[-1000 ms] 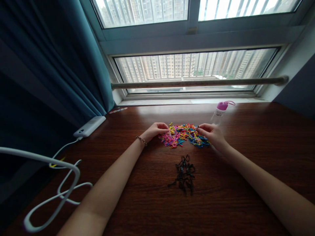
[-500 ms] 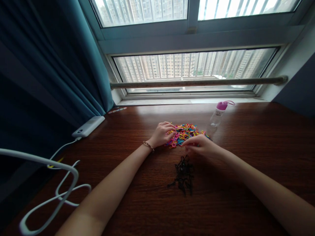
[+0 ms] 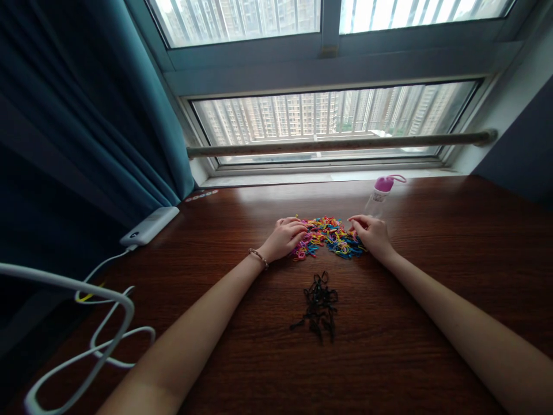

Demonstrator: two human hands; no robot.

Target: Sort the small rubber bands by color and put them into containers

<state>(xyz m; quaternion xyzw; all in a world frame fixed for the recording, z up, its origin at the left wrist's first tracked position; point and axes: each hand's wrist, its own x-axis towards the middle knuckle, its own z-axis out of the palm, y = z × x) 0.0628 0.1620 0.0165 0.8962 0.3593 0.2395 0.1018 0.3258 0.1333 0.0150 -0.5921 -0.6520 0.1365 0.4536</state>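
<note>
Two hands (image 3: 284, 237) (image 3: 374, 236) seemingly touch one colourful pile (image 3: 330, 233) near one black pile (image 3: 319, 298).

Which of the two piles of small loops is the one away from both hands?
The black pile, nearer the wearer. It is all dark, whereas the multicoloured pile lies farther off, between the left hand and right hand.

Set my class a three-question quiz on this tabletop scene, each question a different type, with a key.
1. True or false: the pile of small black looped bands lies nearer the camera than the heap of small multicoloured looped bands.
2. Which is nearest the right hand: (a) black pile, (b) multicoloured heap, (c) white rectangular device?
3. Fill in: the clear bottle has a ____ cap.

Key: 1 true; 2 b; 3 pinkish purple.
</note>
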